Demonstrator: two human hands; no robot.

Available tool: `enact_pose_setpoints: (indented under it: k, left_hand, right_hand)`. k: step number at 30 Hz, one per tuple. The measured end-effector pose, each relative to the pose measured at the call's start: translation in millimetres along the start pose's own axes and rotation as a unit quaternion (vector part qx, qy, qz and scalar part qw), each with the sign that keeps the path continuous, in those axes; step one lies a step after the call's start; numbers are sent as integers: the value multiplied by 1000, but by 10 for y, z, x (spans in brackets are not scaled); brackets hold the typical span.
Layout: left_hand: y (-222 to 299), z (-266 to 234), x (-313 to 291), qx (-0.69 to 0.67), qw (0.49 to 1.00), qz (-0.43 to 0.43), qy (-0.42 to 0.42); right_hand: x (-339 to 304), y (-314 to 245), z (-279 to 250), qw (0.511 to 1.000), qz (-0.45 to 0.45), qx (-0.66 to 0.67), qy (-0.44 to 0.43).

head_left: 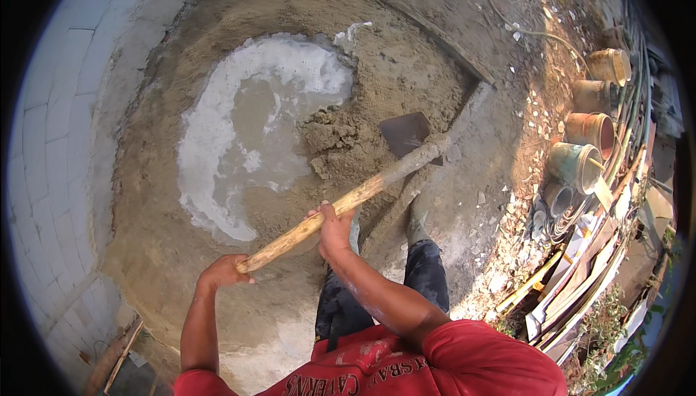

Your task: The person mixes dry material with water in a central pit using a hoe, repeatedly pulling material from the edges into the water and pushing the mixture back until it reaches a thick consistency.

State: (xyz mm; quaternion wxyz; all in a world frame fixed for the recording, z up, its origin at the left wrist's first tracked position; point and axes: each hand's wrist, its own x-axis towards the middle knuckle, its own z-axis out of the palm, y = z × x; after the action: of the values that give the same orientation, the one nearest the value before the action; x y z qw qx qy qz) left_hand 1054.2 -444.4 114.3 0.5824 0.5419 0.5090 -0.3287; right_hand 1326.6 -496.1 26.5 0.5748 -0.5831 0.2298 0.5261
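Note:
Both hands grip a hoe with a thick, pale wooden handle (373, 184), which slants from lower left to upper right. My left hand (223, 271) is wrapped round the handle's near end. Farther up the shaft, my right hand (336, 231) closes about its middle. The dark, flat hoe blade (404, 132) is at the far end, by the right edge of a sand heap (406, 55). Left of the blade lies a wet pool (254, 117) ringed with pale grey-white powder or slurry (203, 157). Clumps of damp sand (330, 142) edge the pool.
A grey block wall (61, 128) bounds the left side. Narrow boards (453, 52) border the sand at the right. Several buckets (576, 164) stand farther right, beside pipes and stacked wood scraps (580, 273). A hose (533, 32) lies at the upper right.

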Motion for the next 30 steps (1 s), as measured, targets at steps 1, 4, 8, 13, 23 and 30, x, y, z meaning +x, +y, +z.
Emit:
enact_pose_setpoints:
  k: [1, 4, 8, 13, 23, 30]
  left_hand:
    - [-24, 488, 203, -3, 998, 59, 26]
    - [1416, 1748, 818, -97, 990, 98, 23]
    - [2956, 2478, 1883, -172, 978, 99, 69]
    - [3125, 2448, 2870, -205, 973, 61, 90]
    - [3101, 1339, 1951, -315, 947, -32, -51]
    - [2488, -464, 154, -188, 980, -26, -52]
  right_hand:
    - [32, -215, -211, 1000, -12, 13, -14]
    - [770, -1107, -1068, 986, -118, -113, 37]
    - [1991, -2418, -1421, 931, -213, -294, 52]
    - [3272, -2326, -1481, 863, -184, -466, 59]
    - [3195, -1638, -1125, 960, 94, -264, 14]
    - [1789, -1329, 363, 980, 74, -186, 4]
